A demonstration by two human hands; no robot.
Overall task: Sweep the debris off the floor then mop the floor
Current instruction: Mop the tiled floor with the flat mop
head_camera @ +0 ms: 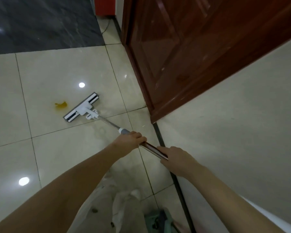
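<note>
Both hands are wrapped round the mop pole (107,122): the left hand (131,140) low by the grey collar, the right hand (173,157) at the upper end. The mop head (81,106) lies flat on the tiled floor (57,73) at ten o'clock from the hands, the yellow stain (61,105) just beside it at nine. Press evenly and push the flat head through the stain. The brown door (191,56) at one o'clock and the wall (242,115) at three would cramp the swing.

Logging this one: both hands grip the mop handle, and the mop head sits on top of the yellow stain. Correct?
Not on top. The head view shows the mop head lying beside the yellow stain, to its right, leaving the stain uncovered. The left hand and right hand do both grip the mop handle.
</note>
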